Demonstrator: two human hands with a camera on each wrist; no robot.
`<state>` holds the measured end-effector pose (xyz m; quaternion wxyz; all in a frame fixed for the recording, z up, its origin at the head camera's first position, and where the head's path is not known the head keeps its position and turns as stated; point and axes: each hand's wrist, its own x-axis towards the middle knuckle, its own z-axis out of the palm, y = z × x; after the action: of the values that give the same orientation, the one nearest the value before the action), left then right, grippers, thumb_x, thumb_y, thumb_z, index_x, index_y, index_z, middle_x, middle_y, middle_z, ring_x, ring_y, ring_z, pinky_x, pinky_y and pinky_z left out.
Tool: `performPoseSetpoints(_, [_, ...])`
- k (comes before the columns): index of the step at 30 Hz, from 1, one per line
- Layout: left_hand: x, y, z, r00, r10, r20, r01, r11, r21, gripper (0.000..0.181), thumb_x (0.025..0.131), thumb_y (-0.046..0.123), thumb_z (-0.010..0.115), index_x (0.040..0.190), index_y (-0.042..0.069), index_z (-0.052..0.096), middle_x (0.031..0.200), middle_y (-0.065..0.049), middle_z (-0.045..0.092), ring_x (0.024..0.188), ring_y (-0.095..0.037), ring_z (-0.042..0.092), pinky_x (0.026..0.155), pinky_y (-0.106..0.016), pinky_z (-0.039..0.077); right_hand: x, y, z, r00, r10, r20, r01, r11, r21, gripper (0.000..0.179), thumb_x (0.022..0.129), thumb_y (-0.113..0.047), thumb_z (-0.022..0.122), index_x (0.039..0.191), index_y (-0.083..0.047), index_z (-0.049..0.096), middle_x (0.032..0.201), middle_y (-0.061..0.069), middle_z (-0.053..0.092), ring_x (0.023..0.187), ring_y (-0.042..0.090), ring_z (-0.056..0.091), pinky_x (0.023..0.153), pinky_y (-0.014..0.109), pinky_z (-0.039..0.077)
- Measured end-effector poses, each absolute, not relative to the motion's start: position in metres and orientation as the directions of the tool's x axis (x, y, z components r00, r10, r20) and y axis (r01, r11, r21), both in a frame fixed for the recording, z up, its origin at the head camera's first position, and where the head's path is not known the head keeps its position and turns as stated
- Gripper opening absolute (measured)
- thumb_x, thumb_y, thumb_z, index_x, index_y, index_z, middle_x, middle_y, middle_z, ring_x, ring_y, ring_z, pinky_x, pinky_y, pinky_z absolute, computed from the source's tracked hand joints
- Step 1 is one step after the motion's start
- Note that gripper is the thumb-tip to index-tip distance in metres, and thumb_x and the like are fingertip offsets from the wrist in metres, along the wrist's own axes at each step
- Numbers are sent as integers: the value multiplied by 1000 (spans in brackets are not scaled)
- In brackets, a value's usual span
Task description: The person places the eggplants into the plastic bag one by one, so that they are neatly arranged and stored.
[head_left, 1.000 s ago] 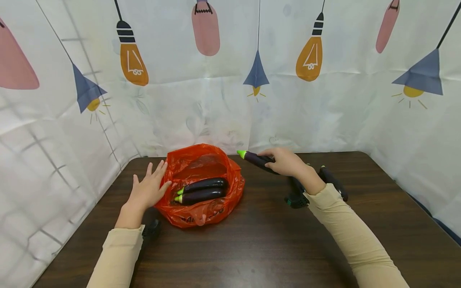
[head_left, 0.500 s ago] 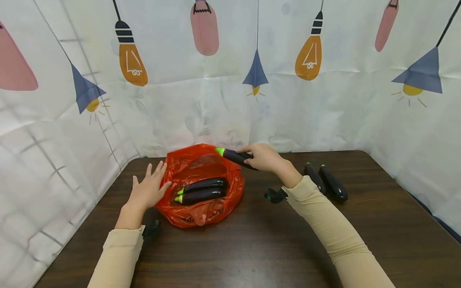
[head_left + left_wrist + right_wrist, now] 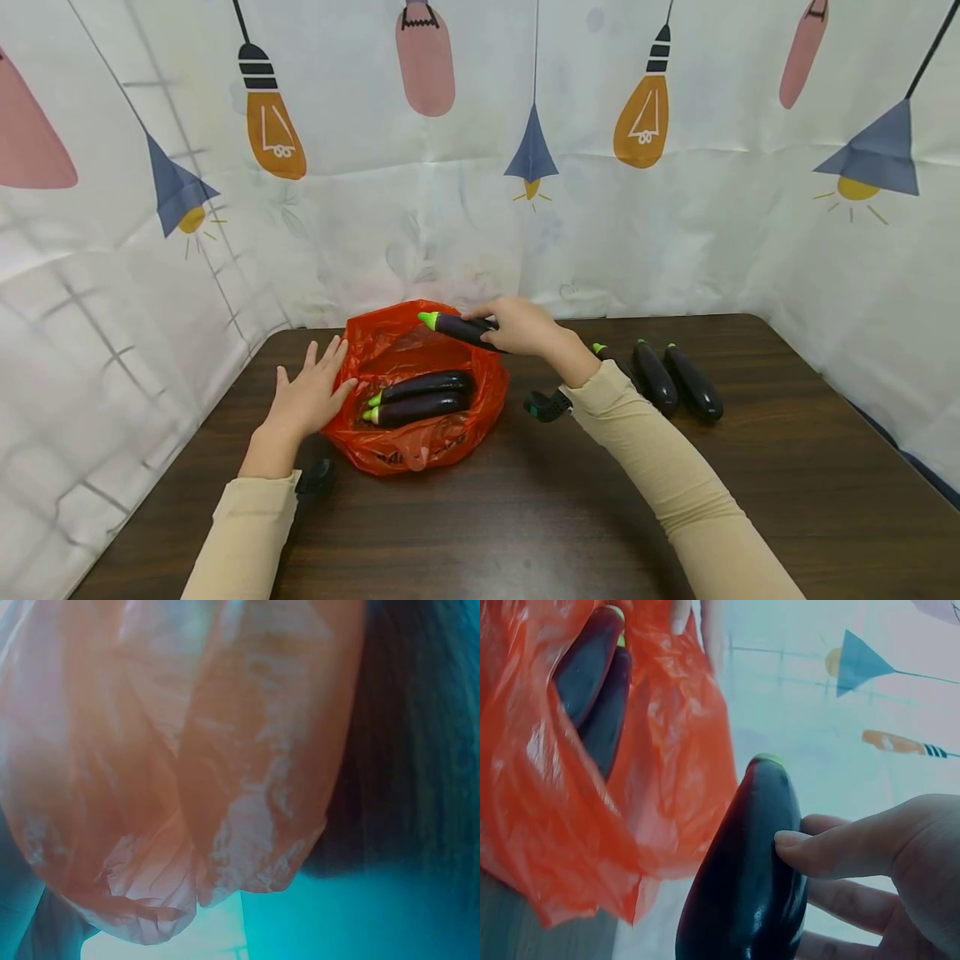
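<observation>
My right hand [image 3: 519, 327], at the centre of the frame in the head view, grips an eggplant [image 3: 452, 327] between thumb and fingers. The eggplant lies immediately left of that hand, its green stem end pointing left and slightly up, its dark body running back beneath my fingers. The right wrist view confirms the hold: thumb on the near face, the other fingers around the right side, stem end at the top, away from the palm. The held piece stands over the right rear edge of a red plastic bag [image 3: 446, 446], left of centre; whether it touches the rim I cannot tell. My left hand [image 3: 303, 400] is flat with fingers straight and spread, placed against the bag's left edge, well apart from the held eggplant. Inside the bag, below and left of my right hand, two bagged eggplants [image 3: 420, 408] lie side by side, touching, stems to the left. Three loose eggplants [image 3: 693, 383] lie in a row on the dark wooden table [image 3: 465, 533], right of centre and beyond my right wrist; the leftmost is partly covered by my sleeve [image 3: 660, 475]. The left wrist view is filled mostly by blurred bag film; my fingers cannot be made out there.
</observation>
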<state>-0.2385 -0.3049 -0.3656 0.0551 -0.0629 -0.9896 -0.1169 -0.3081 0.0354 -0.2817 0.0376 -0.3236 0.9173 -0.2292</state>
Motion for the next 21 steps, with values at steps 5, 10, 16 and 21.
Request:
performPoseSetpoints(5, [-239, -307, -366, -987, 111, 120, 136, 964, 230, 75, 106, 32, 55, 163, 1, 18, 169, -21, 11, 153, -48, 0, 104, -84, -5, -305, 20, -281, -755, -649, 95, -628, 673, -391, 44, 99, -10, 68, 141, -19, 65, 141, 10, 62, 84, 21, 60, 61, 27, 44])
performPoseSetpoints(10, [-239, -308, -367, -987, 105, 118, 131, 961, 242, 76, 105, 31, 56, 163, 2, 18, 168, -22, 12, 153, -48, -1, 104, -84, -6, -300, 4, -282, -713, -695, 96, -682, 654, -329, 45, 99, -11, 68, 143, -20, 63, 141, 9, 62, 79, 20, 57, 58, 25, 40])
performPoseSetpoints(16, [-239, -308, -368, -987, 108, 120, 134, 961, 243, 75, 105, 31, 56, 164, 3, 17, 169, -20, 10, 153, -48, -1, 104, -84, -7, -296, -11, -283, -687, -721, 92, -710, 639, -296, 45, 99, -11, 68, 142, -21, 64, 141, 5, 62, 83, 20, 58, 60, 25, 38])
performPoseSetpoints(21, [-239, -308, -368, -987, 108, 117, 134, 960, 244, 75, 105, 31, 56, 164, 3, 17, 169, -20, 9, 153, -47, -2, 104, -84, -7, -295, -20, -285, -688, -722, 73, -703, 637, -316, 44, 100, -11, 68, 143, -21, 63, 139, 5, 64, 80, 19, 57, 60, 25, 39])
